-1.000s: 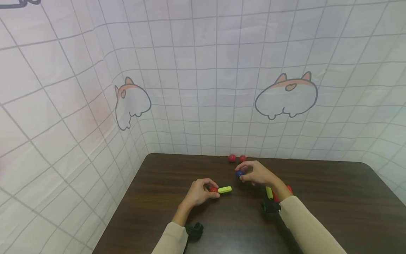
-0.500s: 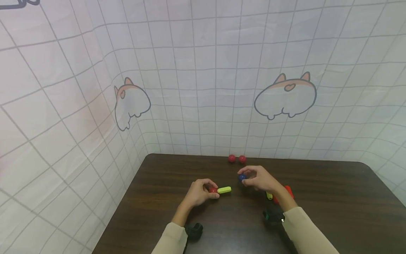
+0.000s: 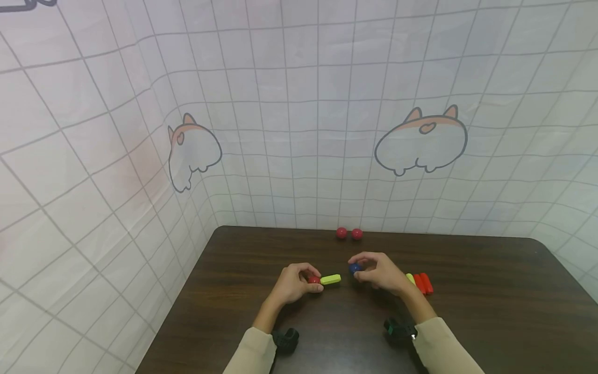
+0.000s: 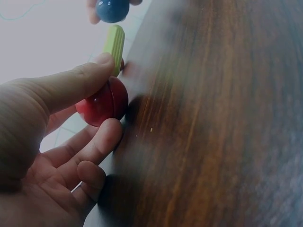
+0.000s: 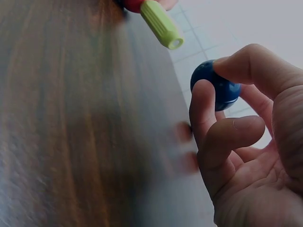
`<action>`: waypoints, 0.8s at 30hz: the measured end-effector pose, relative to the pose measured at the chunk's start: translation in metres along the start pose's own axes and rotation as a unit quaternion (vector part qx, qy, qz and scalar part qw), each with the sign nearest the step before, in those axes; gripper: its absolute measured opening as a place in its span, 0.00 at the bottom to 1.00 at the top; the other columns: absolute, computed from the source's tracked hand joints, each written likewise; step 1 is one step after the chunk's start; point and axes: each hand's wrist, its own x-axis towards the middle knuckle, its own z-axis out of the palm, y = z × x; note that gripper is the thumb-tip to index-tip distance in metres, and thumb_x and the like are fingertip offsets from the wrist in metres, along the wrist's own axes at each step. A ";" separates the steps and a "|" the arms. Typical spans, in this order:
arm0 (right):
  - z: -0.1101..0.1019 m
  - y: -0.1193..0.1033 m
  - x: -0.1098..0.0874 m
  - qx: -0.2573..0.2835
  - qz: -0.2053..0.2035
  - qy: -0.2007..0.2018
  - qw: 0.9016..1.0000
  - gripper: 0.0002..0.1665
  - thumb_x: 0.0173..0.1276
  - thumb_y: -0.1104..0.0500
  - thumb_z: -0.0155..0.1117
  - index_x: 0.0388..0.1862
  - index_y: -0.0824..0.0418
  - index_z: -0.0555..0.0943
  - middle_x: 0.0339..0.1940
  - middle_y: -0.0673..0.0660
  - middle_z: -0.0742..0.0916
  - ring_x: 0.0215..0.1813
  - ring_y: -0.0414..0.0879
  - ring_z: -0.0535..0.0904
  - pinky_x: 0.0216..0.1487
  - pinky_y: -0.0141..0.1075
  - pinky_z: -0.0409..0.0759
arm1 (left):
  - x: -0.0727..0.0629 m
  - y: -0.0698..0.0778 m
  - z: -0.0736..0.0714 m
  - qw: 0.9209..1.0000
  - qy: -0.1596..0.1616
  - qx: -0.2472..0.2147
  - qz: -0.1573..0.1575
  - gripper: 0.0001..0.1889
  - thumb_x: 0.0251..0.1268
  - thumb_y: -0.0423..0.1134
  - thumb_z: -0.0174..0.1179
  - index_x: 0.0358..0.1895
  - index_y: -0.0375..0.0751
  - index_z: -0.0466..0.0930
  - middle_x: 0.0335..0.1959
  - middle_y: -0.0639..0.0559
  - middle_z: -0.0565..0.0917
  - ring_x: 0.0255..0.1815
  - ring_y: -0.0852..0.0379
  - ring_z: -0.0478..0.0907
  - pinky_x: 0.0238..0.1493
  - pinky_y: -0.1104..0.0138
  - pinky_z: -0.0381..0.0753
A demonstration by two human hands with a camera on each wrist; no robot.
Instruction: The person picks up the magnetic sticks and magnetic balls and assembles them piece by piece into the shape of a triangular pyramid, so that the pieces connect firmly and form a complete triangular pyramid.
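Note:
My left hand (image 3: 293,283) pinches a red ball (image 4: 104,101) between thumb and fingers, low over the tabletop. A yellow-green ridged stick (image 3: 330,279) points out from that ball toward the right, its near end touching the ball. In the right wrist view, the stick's free end shows a small pale round spot. My right hand (image 3: 379,271) holds a blue ball (image 5: 215,85) between its thumb and fingertips. The blue ball is just beyond the stick's free end, apart from it. Part of the red ball is hidden behind the left fingers in the head view.
Two red balls (image 3: 349,234) sit near the table's back edge. Right of my right wrist lie two red sticks (image 3: 423,283) and a yellow-green stick (image 3: 410,279), partly covered by the arm. A gridded white cloth (image 3: 299,130) hangs behind the dark wooden table (image 3: 504,291).
My right hand has come nearer to me with the blue ball, toward the stick's free end. More of the sticks beside its wrist now show. The left hand stays put.

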 end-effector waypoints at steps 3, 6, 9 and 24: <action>0.004 0.002 0.000 0.011 -0.006 -0.001 1.000 0.24 0.66 0.63 0.70 0.60 0.66 0.80 0.46 0.63 0.82 0.20 0.38 0.71 0.19 0.30 0.70 | -0.001 0.000 0.000 1.000 0.001 0.000 0.000 0.14 0.52 0.43 0.80 0.41 0.52 0.88 0.31 0.57 0.85 0.23 0.62 0.73 0.23 0.69 0.71; 0.007 0.003 -0.001 0.020 -0.008 -0.005 1.000 0.24 0.66 0.64 0.70 0.60 0.66 0.80 0.46 0.63 0.81 0.19 0.38 0.70 0.19 0.29 0.69 | -0.001 0.000 -0.001 1.000 0.002 0.001 -0.002 0.14 0.51 0.43 0.80 0.41 0.53 0.88 0.32 0.58 0.85 0.23 0.62 0.74 0.24 0.69 0.71; 0.011 0.003 -0.001 0.024 -0.004 -0.007 1.000 0.24 0.66 0.63 0.70 0.60 0.65 0.80 0.47 0.64 0.81 0.19 0.38 0.70 0.19 0.28 0.69 | -0.001 0.001 -0.001 1.000 0.002 0.000 -0.001 0.14 0.52 0.43 0.80 0.41 0.53 0.88 0.32 0.58 0.85 0.23 0.62 0.74 0.24 0.69 0.71; 0.023 0.003 -0.001 0.025 0.001 -0.012 1.000 0.23 0.67 0.63 0.71 0.60 0.62 0.81 0.48 0.65 0.82 0.18 0.40 0.72 0.20 0.30 0.73 | -0.001 0.000 -0.001 1.000 0.001 0.005 0.001 0.14 0.52 0.44 0.80 0.41 0.53 0.88 0.33 0.58 0.85 0.24 0.62 0.74 0.25 0.68 0.73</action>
